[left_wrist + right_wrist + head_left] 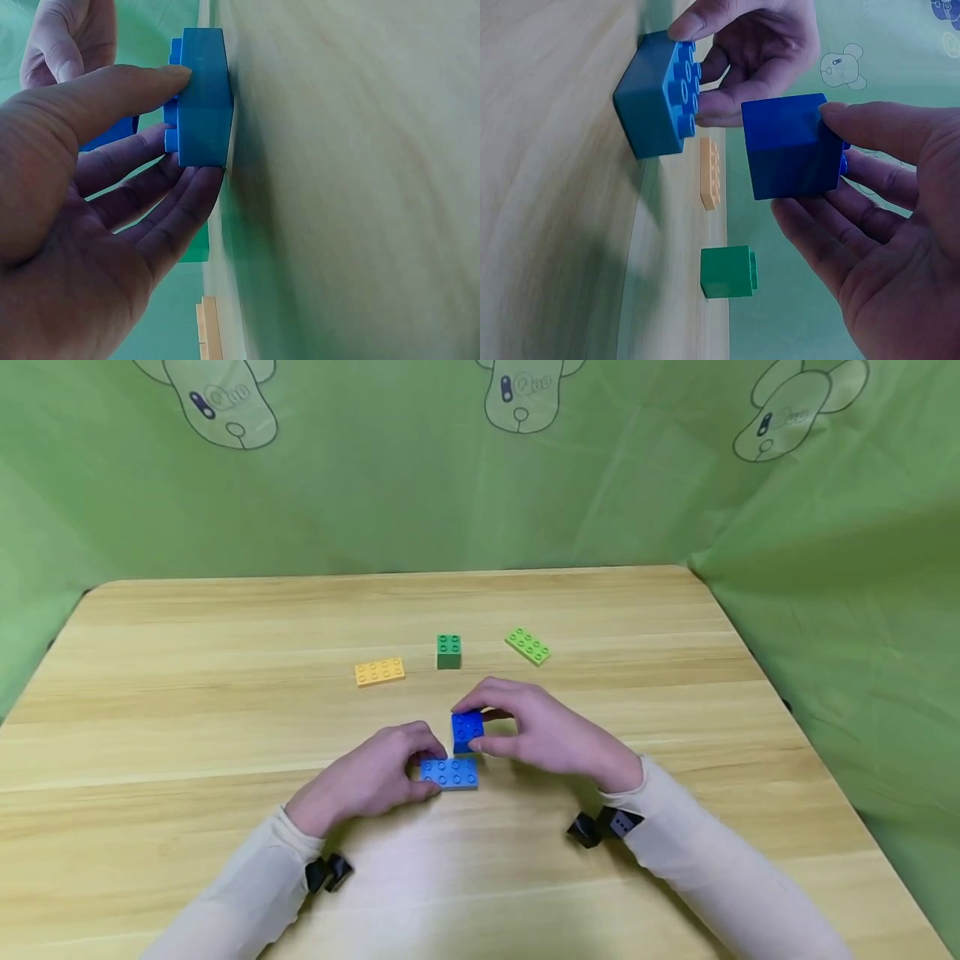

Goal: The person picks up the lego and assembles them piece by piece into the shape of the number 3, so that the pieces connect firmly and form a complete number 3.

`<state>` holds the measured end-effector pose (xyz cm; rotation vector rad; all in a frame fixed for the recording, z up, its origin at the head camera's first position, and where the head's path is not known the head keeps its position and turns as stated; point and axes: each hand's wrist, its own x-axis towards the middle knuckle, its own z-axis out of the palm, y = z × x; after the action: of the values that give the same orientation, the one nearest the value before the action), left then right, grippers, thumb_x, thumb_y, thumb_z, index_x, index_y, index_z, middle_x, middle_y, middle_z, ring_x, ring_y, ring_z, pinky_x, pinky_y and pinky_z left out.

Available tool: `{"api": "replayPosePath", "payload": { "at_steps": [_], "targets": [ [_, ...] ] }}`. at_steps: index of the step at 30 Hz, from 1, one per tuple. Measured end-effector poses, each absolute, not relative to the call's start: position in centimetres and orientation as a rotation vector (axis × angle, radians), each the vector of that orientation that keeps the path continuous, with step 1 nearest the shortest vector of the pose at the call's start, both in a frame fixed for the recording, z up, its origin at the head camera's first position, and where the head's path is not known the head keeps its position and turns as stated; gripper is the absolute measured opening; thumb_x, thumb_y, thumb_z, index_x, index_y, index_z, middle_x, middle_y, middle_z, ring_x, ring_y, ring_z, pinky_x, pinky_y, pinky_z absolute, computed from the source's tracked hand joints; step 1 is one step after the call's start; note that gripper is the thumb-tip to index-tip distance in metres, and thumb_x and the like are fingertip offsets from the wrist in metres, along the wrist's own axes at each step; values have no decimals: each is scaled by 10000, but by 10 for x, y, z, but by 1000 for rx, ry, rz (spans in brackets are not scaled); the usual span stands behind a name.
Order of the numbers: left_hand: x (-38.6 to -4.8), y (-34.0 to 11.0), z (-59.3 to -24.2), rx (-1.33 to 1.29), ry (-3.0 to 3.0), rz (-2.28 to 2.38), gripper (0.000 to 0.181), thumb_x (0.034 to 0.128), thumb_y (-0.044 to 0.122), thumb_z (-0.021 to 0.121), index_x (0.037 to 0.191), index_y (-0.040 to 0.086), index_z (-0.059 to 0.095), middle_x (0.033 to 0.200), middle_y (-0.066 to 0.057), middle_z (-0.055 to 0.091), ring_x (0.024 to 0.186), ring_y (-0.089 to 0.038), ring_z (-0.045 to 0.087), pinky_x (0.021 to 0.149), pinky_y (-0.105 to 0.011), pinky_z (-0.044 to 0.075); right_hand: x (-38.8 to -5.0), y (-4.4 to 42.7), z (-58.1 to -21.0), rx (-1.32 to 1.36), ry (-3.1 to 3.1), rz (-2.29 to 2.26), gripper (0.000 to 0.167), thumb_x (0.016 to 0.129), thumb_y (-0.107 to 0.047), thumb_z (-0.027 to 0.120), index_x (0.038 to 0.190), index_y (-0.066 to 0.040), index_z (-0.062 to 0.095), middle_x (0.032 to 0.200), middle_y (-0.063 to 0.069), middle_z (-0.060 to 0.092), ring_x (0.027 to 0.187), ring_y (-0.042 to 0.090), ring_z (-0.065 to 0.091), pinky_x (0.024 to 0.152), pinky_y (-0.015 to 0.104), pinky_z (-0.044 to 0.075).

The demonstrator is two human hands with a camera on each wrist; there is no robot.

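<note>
A light blue brick (450, 774) with two rows of studs lies on the table, studs up. My left hand (375, 770) grips its left end, with the thumb on the near side and fingers on the far side. My right hand (536, 727) pinches a dark blue square brick (467, 732) between thumb and fingers. In the right wrist view the dark blue brick (791, 148) is raised off the table, apart from the light blue brick (656, 97). The left wrist view shows the dark blue brick only partly, behind the left hand's fingers.
Farther back on the table (225, 693) lie a flat orange-yellow brick (379, 672), a green square brick (448, 652) and a flat lime green brick (527, 646). Green curtains (375, 510) hang behind the table and along its sides.
</note>
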<state>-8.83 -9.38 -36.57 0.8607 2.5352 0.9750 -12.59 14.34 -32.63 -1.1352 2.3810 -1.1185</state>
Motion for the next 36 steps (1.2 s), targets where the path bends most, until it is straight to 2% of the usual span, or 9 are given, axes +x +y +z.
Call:
{"api": "replayPosePath", "payload": {
  "at_steps": [6,11,24,36],
  "targets": [
    [-88,-95,-368,891,2539,996,287,843,153,791,1080,34,683,999,13,608,859,-144,563,784,-289,500,-121,142,-325,-1149,2358,-1111,335,896,-108,736,1216,-84,639,1151,-44,611,1076,117,578,948,304,486],
    [-88,-94,-369,900,2540,1012,277,840,152,796,1063,35,682,994,9,612,868,-132,566,804,-302,507,-117,143,-326,-1148,2369,-1081,342,889,-121,747,1214,-98,644,1133,-73,606,1041,103,570,912,360,504],
    [-88,-95,-369,861,2518,989,279,857,155,782,1085,41,668,1008,11,610,885,-136,570,816,-306,506,-113,144,-332,-1151,2346,-1057,342,885,-115,751,1210,-77,650,1112,-93,603,1038,86,579,923,307,490],
    [-90,-96,-367,905,2518,998,276,865,151,775,1087,27,668,1007,7,611,879,-126,572,799,-294,509,-110,143,-333,-1130,2246,-1123,349,874,-57,749,1207,-61,645,1134,-59,602,1057,109,596,918,332,516]
  ]
}}
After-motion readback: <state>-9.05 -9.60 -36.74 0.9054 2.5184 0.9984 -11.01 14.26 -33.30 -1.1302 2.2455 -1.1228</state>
